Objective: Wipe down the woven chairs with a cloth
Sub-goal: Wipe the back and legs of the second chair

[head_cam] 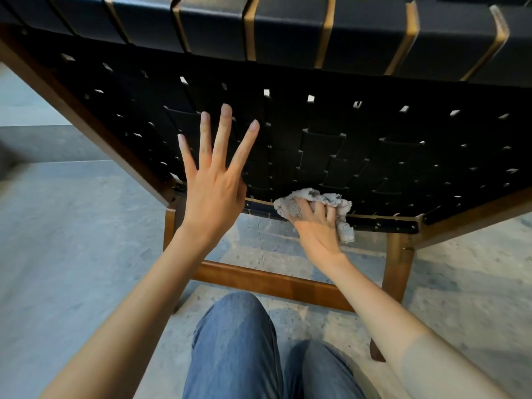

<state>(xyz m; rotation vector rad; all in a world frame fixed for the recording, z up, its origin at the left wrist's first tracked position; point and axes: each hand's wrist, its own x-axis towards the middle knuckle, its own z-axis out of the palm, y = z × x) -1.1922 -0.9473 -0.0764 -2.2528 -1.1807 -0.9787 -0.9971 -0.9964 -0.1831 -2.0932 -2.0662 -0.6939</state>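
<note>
A chair with a black woven strap seat (359, 156) and a brown wooden frame (86, 122) fills the upper part of the head view. My right hand (316, 226) grips a crumpled grey cloth (322, 201) against the seat's front edge, near the middle. My left hand (213, 180) has its fingers straight and spread over the left part of the woven seat; whether it touches the weave cannot be told. The woven backrest (288, 30) with wood showing between its straps runs along the top.
The chair's front legs (398, 272) and a lower wooden crossbar (273, 283) stand right in front of my knees in blue jeans (236, 347). A pale grey speckled floor (72, 254) spreads to the left and right of the chair.
</note>
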